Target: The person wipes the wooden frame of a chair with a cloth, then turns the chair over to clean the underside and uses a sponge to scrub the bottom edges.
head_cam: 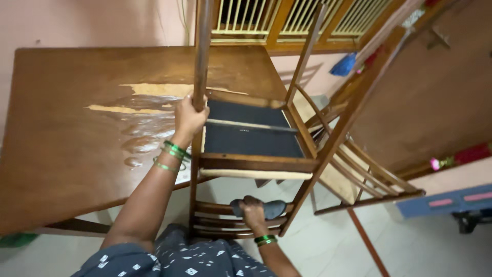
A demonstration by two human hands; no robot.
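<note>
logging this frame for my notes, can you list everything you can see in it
chair: 1, brown wood, upturned on the table edge, legs up
second chair: 1, brown wood, right of it, tilted
table: 1, brown, worn pale patches, left
cloth: 1, grey, on a lower chair rail
window grille: 1, yellow bars, top
blue thing: 1, by the wall, kind unclear
floor: pale, below
bangles: several, green, both wrists
left hand: grips a chair leg
right hand: presses the cloth on the rail

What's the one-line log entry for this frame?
left hand: grips chair leg | right hand: presses grey cloth on backrest slat | chair: upturned beside table
</note>
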